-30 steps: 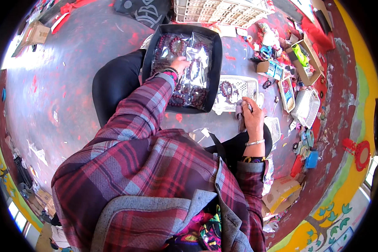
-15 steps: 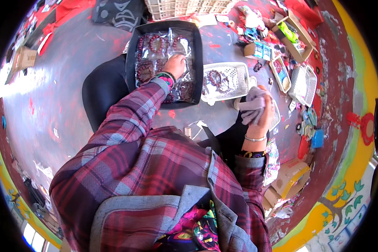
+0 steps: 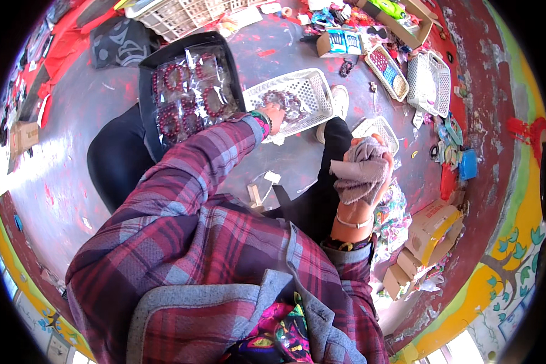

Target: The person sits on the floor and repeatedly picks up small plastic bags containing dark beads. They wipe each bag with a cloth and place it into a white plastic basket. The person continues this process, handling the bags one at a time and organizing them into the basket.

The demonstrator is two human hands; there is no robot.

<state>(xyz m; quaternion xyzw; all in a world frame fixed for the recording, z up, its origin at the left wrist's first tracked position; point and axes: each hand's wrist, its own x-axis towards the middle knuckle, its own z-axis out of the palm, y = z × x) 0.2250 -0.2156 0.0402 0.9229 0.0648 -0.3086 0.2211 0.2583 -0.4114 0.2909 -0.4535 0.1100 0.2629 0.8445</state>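
My left hand (image 3: pixel 274 117) reaches over the near left end of a white perforated basket (image 3: pixel 316 82). Its fingers point down beside dark red bead bracelets (image 3: pixel 292 106) in clear wrapping; the fingertips are hidden, so whether they grip one cannot be told. To the left, a black tray (image 3: pixel 147 103) rests over my left thigh, filled with several bead bracelets (image 3: pixel 176 77) in clear bags. My right hand (image 3: pixel 382 187) is raised above my right leg, closed around a crumpled greyish-mauve cloth (image 3: pixel 361 173).
A large cream crate (image 3: pixel 182 18) stands at the far side, with a dark patterned bag (image 3: pixel 120 43) to its left. Smaller baskets (image 3: pixel 428 85), boxes and loose goods crowd the right. An open cardboard carton (image 3: pixel 432 233) lies by the wall at lower right.
My left hand has left the bracelets in the black tray and moved right to the white basket. My right hand still holds the cloth, now lower in view. The view has shifted.
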